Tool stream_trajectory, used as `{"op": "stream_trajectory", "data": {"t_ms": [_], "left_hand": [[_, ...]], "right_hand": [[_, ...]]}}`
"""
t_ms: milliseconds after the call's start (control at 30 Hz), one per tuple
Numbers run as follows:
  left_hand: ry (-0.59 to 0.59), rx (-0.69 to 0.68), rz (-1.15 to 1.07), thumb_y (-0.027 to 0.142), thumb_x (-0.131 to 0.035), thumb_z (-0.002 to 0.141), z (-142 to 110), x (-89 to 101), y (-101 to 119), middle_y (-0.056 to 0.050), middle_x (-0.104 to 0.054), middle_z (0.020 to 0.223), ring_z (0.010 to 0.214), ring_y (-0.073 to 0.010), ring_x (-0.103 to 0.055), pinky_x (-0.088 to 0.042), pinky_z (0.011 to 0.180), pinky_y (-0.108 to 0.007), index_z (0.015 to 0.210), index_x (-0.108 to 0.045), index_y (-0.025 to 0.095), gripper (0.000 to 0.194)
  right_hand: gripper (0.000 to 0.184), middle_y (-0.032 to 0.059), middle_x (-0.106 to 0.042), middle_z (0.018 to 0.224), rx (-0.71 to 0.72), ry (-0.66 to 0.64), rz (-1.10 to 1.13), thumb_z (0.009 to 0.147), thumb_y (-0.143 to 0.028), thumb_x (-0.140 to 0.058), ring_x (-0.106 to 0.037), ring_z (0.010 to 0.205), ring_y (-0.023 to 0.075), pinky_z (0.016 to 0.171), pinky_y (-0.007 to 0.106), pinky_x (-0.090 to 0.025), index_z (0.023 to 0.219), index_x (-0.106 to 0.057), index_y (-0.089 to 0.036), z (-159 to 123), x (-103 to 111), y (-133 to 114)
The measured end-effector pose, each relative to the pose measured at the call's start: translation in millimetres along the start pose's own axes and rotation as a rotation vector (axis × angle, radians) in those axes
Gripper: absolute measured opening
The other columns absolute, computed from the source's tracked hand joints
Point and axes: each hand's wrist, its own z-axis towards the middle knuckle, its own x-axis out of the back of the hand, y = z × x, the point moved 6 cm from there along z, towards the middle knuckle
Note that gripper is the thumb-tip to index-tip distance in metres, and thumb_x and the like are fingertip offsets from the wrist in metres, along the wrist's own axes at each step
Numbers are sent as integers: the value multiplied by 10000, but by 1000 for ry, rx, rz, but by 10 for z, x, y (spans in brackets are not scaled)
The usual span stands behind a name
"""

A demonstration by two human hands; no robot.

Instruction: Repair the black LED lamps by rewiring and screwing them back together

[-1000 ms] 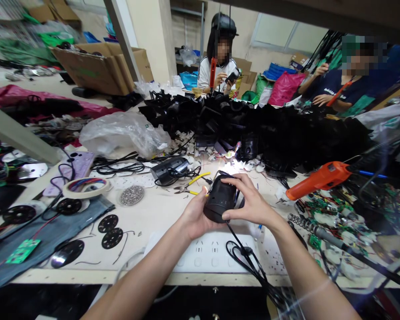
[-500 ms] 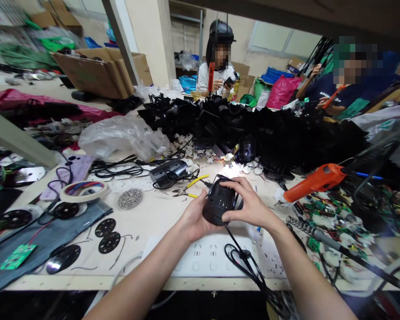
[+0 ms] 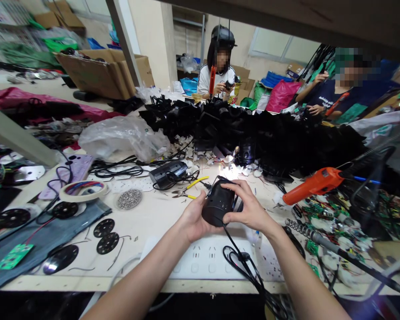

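Both my hands are closed around a black cylindrical plastic housing [image 3: 216, 205] with a cord trailing from its lower end. My left hand [image 3: 193, 218] supports it from the left and beneath. My right hand [image 3: 248, 206] grips its right side, fingers over the upper part and thumb near the lower rim. The black cable [image 3: 242, 258] hangs in loops over a white power strip [image 3: 186, 262] and past the table edge. Just beyond my left hand lie yellow-handled cutters [image 3: 190, 192]. What is under the housing is hidden.
An orange electric screwdriver [image 3: 311, 186] and a heap of circuit boards [image 3: 333, 222] lie right. Black plastic parts [image 3: 270, 129] are piled behind. Left are a dish of screws [image 3: 129, 199], a tape roll [image 3: 83, 191] and black discs [image 3: 107, 242]. Two people work across the table.
My hands and the housing stay almost in place, with only a slight shift of the housing. Across the table, both people's hands have moved a little.
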Motion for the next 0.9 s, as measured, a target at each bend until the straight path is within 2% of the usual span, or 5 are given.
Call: {"op": "stream_trajectory", "data": {"t_ms": [267, 400, 667, 900], "left_hand": [[9, -16, 17, 633, -214, 937, 3, 6, -7, -124, -679, 894, 696, -252, -643, -495, 716, -417, 1202, -530, 132, 649], [2, -47, 0, 613, -212, 947, 10, 4, 7, -128, -680, 868, 704, -254, -652, -511, 686, -399, 1177, -539, 111, 642], [-20, -114, 5, 631, -239, 938, 4, 2, -21, -161, -699, 955, 728, -250, -652, -506, 683, -384, 1125, -608, 97, 676], [-57, -121, -5, 649, -260, 928, -12, -15, -100, -158, -717, 979, 764, -247, -661, -498, 709, -373, 1084, -648, 104, 687]], "right_hand": [[778, 57, -386, 1313, 19, 12, -9, 588, -520, -844, -370, 1312, 302, 1115, 474, -317, 1281, -534, -352, -11, -16, -25], [789, 62, -385, 1320, 32, 45, -18, 576, -519, -851, -359, 1316, 302, 1121, 482, -307, 1279, -538, -344, -11, -8, -53], [791, 80, -390, 1321, 89, 98, -3, 605, -551, -817, -368, 1302, 310, 1116, 483, -310, 1296, -516, -310, -57, 11, -60], [744, 90, -388, 1324, 92, 82, -18, 642, -500, -781, -387, 1294, 328, 1095, 480, -342, 1299, -501, -293, -114, 12, -61]]}}
